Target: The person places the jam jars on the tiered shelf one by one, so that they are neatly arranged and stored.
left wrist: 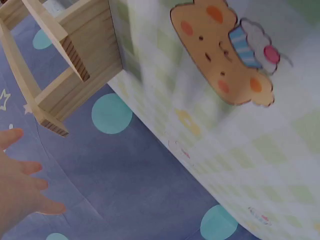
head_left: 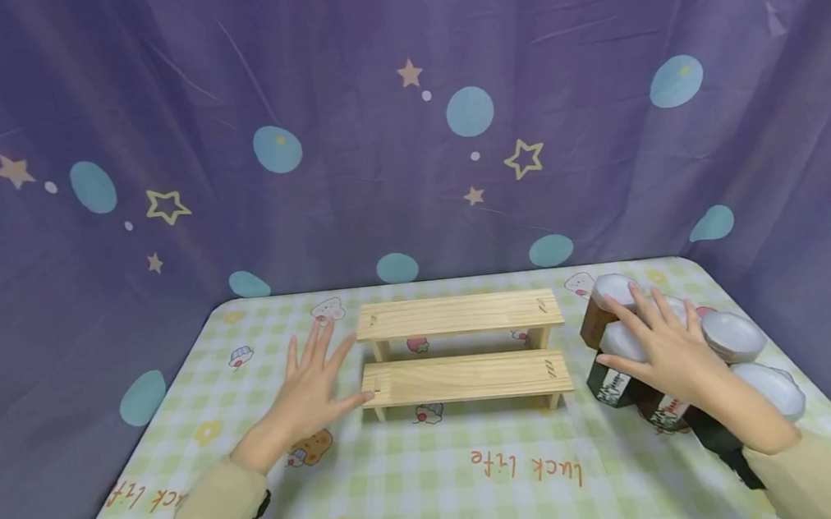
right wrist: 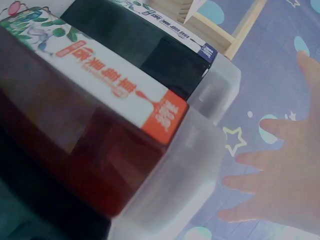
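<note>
My left hand (head_left: 307, 399) is held over the table with its fingers spread, holding nothing. Its thumb comes near the left end of a two-step wooden rack (head_left: 463, 377); the left wrist view shows a gap between the fingers (left wrist: 30, 167) and the wood (left wrist: 95, 45). On the right, several containers with frosted lids (head_left: 734, 336) stand in a cluster. My right hand (head_left: 672, 352) hovers over them, fingers apart. Seen from the right wrist, a dark red container (right wrist: 125, 165) and a dark green one (right wrist: 165, 52) carry white labels. The right hand partly hides the cluster in the head view.
A green-checked tablecloth (head_left: 406, 491) with cartoon prints covers the table. Behind and at both sides hangs a purple curtain (head_left: 352, 215) with stars and teal dots. The containers stand near the table's right edge.
</note>
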`<action>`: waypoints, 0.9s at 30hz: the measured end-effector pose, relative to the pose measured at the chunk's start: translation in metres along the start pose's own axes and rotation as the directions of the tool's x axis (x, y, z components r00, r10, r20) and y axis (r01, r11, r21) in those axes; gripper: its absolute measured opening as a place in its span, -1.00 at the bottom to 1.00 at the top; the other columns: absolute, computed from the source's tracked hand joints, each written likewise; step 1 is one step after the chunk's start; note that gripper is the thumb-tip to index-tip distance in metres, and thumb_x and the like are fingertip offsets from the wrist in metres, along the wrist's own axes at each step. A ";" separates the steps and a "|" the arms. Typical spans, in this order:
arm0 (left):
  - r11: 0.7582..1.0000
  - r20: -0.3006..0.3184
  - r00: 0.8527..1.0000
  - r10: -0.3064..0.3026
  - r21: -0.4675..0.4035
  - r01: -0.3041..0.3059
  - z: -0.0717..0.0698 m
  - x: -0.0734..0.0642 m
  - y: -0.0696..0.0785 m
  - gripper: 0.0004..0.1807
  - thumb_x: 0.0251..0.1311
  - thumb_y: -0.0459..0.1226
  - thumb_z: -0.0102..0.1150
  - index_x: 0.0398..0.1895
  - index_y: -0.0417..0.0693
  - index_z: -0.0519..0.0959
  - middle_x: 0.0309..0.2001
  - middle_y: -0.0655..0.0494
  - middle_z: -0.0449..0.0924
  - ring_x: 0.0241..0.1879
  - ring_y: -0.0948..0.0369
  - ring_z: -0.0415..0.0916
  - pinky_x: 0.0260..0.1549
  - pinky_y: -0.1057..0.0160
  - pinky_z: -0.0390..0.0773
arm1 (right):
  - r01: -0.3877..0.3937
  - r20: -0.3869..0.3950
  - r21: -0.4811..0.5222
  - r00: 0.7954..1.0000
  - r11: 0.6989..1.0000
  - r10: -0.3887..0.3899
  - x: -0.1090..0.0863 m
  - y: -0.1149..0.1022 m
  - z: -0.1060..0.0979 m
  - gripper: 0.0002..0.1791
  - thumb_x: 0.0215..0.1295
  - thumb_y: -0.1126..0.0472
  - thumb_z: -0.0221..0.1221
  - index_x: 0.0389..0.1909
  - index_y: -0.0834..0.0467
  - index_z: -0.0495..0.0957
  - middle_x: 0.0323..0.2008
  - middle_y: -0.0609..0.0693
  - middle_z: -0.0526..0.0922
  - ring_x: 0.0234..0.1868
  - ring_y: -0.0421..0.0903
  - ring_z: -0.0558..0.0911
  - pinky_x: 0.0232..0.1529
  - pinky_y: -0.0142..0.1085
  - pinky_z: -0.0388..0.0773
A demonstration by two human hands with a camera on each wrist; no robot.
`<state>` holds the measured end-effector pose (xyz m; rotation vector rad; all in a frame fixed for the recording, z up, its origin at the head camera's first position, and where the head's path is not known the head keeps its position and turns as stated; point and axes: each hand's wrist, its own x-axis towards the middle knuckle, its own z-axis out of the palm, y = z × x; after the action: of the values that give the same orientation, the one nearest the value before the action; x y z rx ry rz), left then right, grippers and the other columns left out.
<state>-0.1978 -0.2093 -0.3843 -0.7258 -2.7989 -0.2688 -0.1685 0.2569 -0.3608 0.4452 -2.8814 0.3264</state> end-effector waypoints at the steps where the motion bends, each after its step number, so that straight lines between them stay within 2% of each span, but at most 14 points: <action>1: 1.000 -0.013 1.000 0.009 -0.008 -0.009 0.001 -0.001 0.000 -0.08 -0.04 0.25 0.02 0.32 -0.07 0.10 0.35 -0.19 -0.27 0.33 -0.04 -0.48 0.14 -0.19 -0.46 | 0.005 -0.009 0.002 1.000 1.000 -0.005 -0.002 0.000 -0.001 -0.12 0.09 -0.29 0.02 0.36 -0.04 -0.09 0.33 0.27 -0.17 0.30 0.27 -0.22 0.08 0.28 -0.47; 5: 0.999 -0.031 0.999 0.017 -0.048 -0.019 0.002 -0.003 0.001 -0.09 -0.06 0.22 0.09 0.30 -0.08 0.13 0.35 -0.19 -0.21 0.33 -0.07 -0.39 0.15 -0.19 -0.41 | 0.012 -0.026 0.006 1.000 1.000 -0.012 -0.010 0.001 -0.006 -0.11 0.11 -0.25 0.04 0.37 -0.02 -0.12 0.34 0.26 -0.19 0.30 0.28 -0.23 0.07 0.29 -0.46; 10: 0.993 -0.019 1.000 -0.001 -0.116 -0.002 0.004 -0.007 0.003 -0.12 -0.06 0.17 0.14 0.29 -0.09 0.15 0.33 -0.18 -0.12 0.31 -0.12 -0.28 0.17 -0.17 -0.34 | 0.005 -0.039 0.013 0.999 1.000 -0.005 -0.020 0.005 -0.009 -0.09 0.10 -0.23 0.06 0.38 -0.06 -0.16 0.32 0.29 -0.14 0.29 0.30 -0.17 0.12 0.23 -0.46; 16: 0.977 -0.016 0.999 -0.036 -0.210 0.031 0.010 -0.011 0.003 -0.15 -0.06 0.09 0.19 0.27 -0.12 0.18 0.30 -0.20 -0.01 0.28 -0.15 -0.15 0.15 -0.18 -0.21 | -0.006 -0.065 0.080 0.998 0.997 0.011 -0.032 0.013 -0.010 -0.11 0.09 -0.16 0.12 0.37 -0.09 -0.13 0.30 0.34 -0.10 0.25 0.37 -0.07 0.12 0.23 -0.50; 21: 0.937 -0.012 0.994 -0.106 -0.335 0.096 0.019 -0.015 0.004 -0.19 -0.05 0.02 0.23 0.25 -0.14 0.21 0.27 -0.25 0.04 0.24 -0.19 -0.07 0.10 -0.25 -0.09 | 0.038 -0.169 0.125 0.986 0.991 -0.017 -0.044 0.022 -0.007 -0.12 0.01 -0.05 0.23 0.34 0.02 0.03 0.24 0.36 0.05 0.27 0.28 -0.02 0.14 0.23 -0.40; 24: 0.910 -0.011 0.988 -0.151 -0.391 0.135 0.023 -0.016 0.006 -0.19 -0.07 0.02 0.24 0.25 -0.11 0.22 0.25 -0.27 0.07 0.21 -0.21 0.01 0.05 -0.27 0.03 | 0.062 -0.220 0.153 0.975 0.986 -0.027 -0.050 0.027 -0.005 -0.12 -0.04 0.02 0.28 0.31 0.10 0.10 0.19 0.38 0.12 0.23 0.32 0.03 0.13 0.23 -0.27; 27: 0.887 0.006 0.984 -0.177 -0.432 0.162 0.027 -0.015 0.007 -0.18 -0.08 0.03 0.25 0.25 -0.10 0.21 0.24 -0.26 0.09 0.18 -0.20 0.08 0.01 -0.24 0.14 | 0.048 -0.244 0.191 0.970 0.980 0.000 -0.056 0.030 -0.004 -0.13 -0.08 0.06 0.31 0.29 0.12 0.14 0.22 0.34 0.11 0.17 0.38 0.08 0.08 0.26 -0.15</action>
<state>-0.1864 -0.2039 -0.4133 -0.5488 -2.7976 -0.9489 -0.1257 0.3011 -0.3761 0.4387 -2.6134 0.6183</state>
